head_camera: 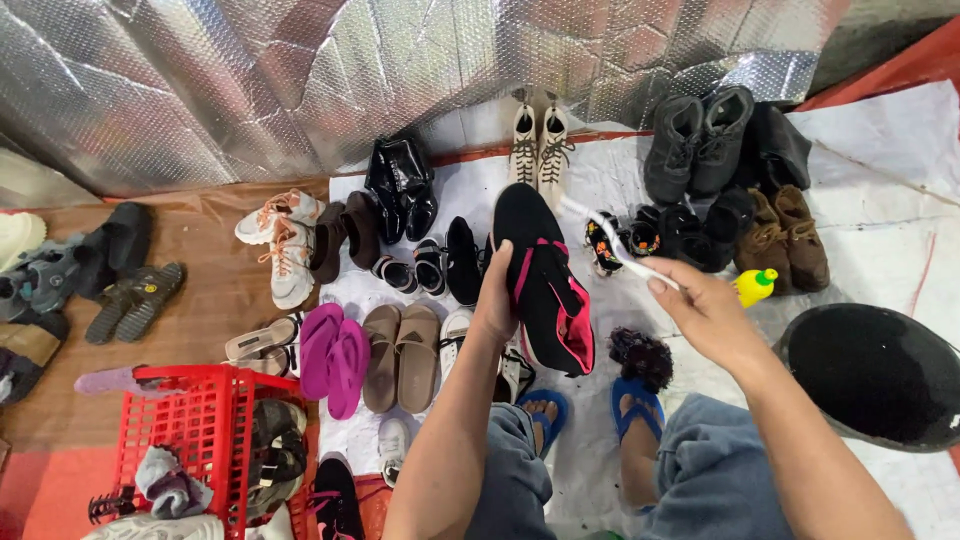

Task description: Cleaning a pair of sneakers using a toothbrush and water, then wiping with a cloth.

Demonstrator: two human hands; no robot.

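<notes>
The black shoe with pink trim (542, 285) is held up in mid-scene above the white sheet (880, 150), gripped at its left edge by the left hand (495, 300); that hand hides part of its side. The right hand (705, 310) pinches a white toothbrush (620, 245), its blurred head close to the shoe. Pairs of shoes lie beyond; a red basket (205, 430) sits near left, and a black basin (880, 375) is cut off at right.
</notes>
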